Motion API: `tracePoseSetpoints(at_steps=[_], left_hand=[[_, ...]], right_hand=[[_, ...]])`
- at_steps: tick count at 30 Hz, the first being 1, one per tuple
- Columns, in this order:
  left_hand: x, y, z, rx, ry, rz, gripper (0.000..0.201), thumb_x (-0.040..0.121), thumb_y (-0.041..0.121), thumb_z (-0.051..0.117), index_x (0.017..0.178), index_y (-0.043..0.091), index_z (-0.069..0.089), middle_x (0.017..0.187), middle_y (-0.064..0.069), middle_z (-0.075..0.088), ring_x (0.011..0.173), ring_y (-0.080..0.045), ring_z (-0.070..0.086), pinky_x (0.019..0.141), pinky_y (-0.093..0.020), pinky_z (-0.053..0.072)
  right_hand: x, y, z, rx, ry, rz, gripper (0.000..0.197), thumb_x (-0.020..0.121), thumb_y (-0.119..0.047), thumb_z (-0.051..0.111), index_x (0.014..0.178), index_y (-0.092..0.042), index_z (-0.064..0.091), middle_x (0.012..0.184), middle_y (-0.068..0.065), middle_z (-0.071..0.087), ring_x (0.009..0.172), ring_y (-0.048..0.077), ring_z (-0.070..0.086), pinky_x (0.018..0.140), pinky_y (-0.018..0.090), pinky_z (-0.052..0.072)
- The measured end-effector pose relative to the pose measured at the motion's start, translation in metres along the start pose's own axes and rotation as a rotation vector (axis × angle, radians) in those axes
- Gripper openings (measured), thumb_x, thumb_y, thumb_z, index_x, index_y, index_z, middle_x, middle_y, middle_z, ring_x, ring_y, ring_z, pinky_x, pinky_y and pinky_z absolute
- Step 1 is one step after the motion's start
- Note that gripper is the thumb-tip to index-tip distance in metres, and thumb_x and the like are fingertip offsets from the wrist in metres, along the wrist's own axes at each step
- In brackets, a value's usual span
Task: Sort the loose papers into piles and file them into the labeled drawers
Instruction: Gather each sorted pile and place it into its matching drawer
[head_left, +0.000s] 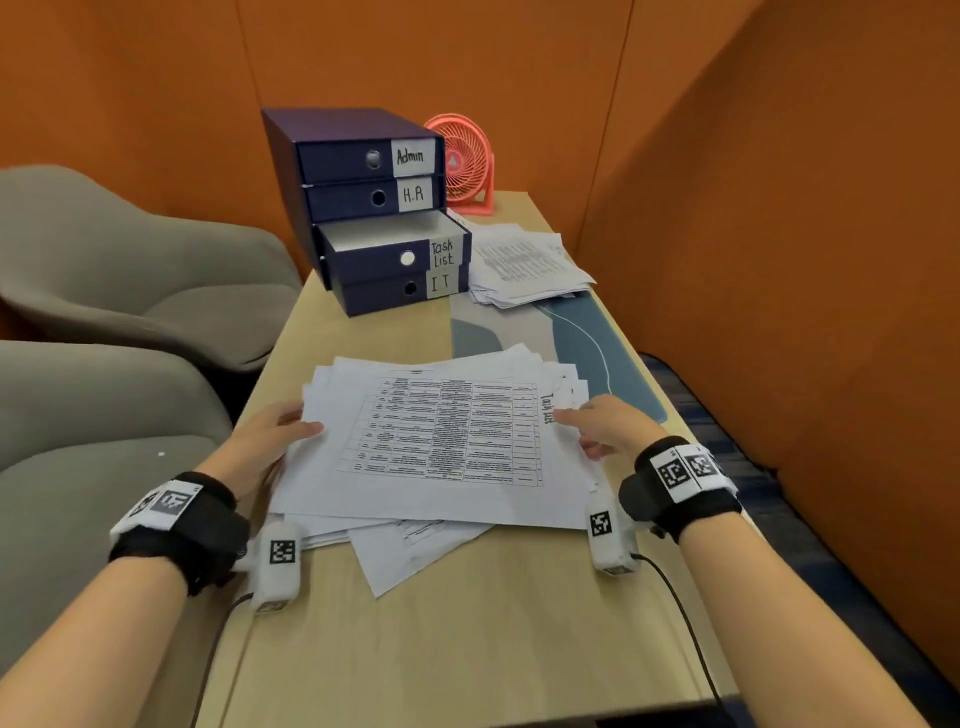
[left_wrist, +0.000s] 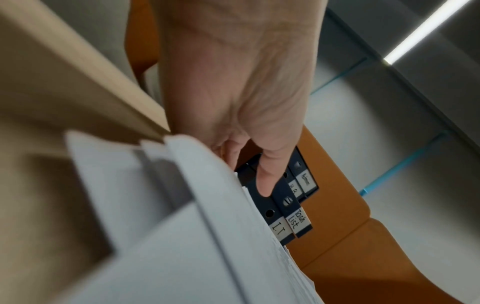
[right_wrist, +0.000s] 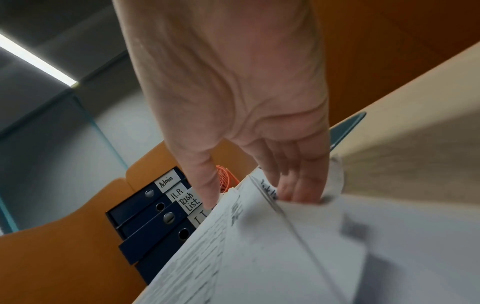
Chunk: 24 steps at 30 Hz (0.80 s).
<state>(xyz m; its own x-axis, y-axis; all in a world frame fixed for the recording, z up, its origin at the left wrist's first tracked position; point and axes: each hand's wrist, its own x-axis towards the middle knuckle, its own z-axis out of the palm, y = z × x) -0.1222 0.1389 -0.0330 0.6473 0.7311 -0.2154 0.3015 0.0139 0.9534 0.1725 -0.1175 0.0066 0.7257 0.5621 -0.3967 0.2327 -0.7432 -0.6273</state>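
Note:
A stack of printed papers (head_left: 441, 431) lies in the middle of the table, its top sheet a table with "Task List" handwritten at its right edge. My left hand (head_left: 265, 441) grips the stack's left edge, thumb on top and fingers underneath (left_wrist: 228, 152). My right hand (head_left: 608, 426) pinches the right edge the same way (right_wrist: 298, 185). Further back stands a dark blue drawer unit (head_left: 358, 208) labelled Admin, H.R, Task List and I.T. Its Task List drawer (head_left: 384, 249) is pulled out and looks empty.
A few loose sheets (head_left: 405, 551) stick out from under the stack. Another paper pile (head_left: 524, 265) lies right of the drawers, with a pink fan (head_left: 462, 161) behind. Grey chairs (head_left: 130, 260) stand to the left, and an orange partition (head_left: 779, 260) closes off the right.

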Motion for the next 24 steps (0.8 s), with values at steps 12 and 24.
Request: tracePoseSetpoints(at_steps=[12,24], left_hand=[[-0.018,0.004,-0.003,-0.045,0.044,0.054,0.027,0.099,0.007,0.048,0.125,0.012,0.054,0.113,-0.002,0.067,0.094,-0.020,0.067,0.082,-0.033,0.053],[-0.029,0.052,-0.015,-0.116,0.126,0.295,0.027,0.095,0.011,0.055,0.121,0.021,0.058,0.118,0.004,0.067,0.109,-0.009,0.064,0.093,-0.026,0.050]], right_hand=[[0.003,0.005,0.041,0.776,-0.484,-0.135,0.040,0.094,0.009,0.053,0.129,-0.010,0.058,0.125,0.011,0.068,0.109,0.028,0.068,0.083,0.038,0.060],[-0.027,-0.015,0.002,0.882,-0.294,-0.524,0.036,0.098,0.000,0.048,0.128,-0.016,0.060,0.128,0.011,0.066,0.119,0.032,0.062,0.095,0.047,0.054]])
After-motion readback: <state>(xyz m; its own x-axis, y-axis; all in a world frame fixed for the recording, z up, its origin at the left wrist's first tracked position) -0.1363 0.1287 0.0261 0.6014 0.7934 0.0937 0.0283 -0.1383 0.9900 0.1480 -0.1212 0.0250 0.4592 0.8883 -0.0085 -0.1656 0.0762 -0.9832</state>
